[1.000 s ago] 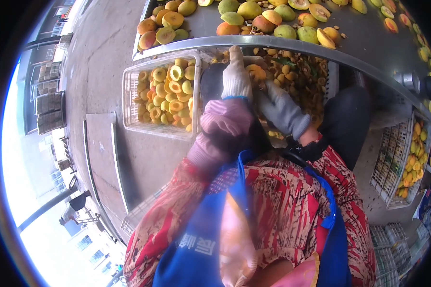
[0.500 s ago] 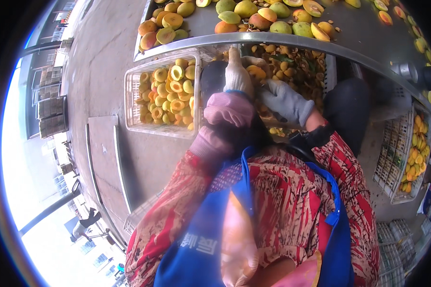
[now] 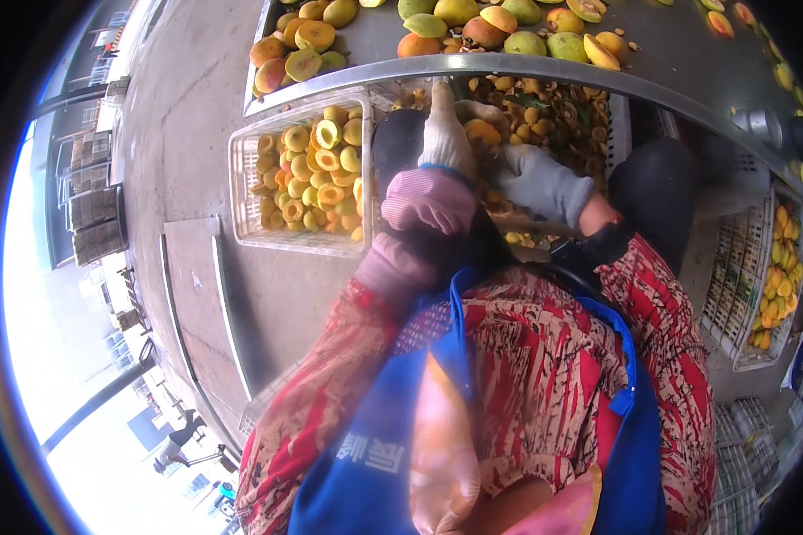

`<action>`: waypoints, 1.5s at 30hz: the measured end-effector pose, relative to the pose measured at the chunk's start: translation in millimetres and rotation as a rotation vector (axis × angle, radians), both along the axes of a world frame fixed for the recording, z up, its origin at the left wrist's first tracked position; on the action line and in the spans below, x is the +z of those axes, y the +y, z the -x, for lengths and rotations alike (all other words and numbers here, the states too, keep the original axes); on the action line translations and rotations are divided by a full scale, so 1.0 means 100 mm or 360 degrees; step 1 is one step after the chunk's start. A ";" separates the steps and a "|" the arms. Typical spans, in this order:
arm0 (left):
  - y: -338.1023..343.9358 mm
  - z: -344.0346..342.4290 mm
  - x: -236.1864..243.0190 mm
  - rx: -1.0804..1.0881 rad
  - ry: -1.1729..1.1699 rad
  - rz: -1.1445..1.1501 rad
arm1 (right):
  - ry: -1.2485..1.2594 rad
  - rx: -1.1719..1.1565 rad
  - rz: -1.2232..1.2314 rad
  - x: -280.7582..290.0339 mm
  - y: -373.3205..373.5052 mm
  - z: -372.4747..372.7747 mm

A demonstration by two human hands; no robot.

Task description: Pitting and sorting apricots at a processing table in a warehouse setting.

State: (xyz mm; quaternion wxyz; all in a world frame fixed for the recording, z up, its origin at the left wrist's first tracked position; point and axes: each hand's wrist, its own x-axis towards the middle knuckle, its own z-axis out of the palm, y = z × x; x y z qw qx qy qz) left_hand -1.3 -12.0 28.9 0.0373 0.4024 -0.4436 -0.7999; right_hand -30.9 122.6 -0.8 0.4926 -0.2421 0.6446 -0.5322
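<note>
My left hand (image 3: 448, 135), in a white glove with a pink cuff, is closed round a yellow-orange fruit (image 3: 484, 134), its thumb pointing up near the metal table's edge. My right hand (image 3: 535, 184), in a grey glove, is curled against the fruit's lower right; what its fingers hold is hidden. A white crate (image 3: 237, 183) of pitted yellow fruit halves stands to the left. Beneath my hands and behind them, another crate (image 3: 620, 134) holds fruit pieces, pits and a few leaves.
The metal sorting table (image 3: 705, 62) above carries whole and halved fruit behind a raised rim. A crate (image 3: 727, 285) of yellow fruit stands at the right, with stacked crates (image 3: 749, 455) below. Another person (image 3: 180, 437) is at the far lower left, near stacked pallets (image 3: 94, 223).
My right hand has shifted slightly up and to the right, while my left thumb stays pointing up beside the fruit. The distant person at the lower left has moved.
</note>
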 end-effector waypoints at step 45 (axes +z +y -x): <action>-0.85 1.62 0.49 -0.1894 -0.1033 0.2900 | 0.1051 -0.0461 -0.0291 -0.12 0.00 0.00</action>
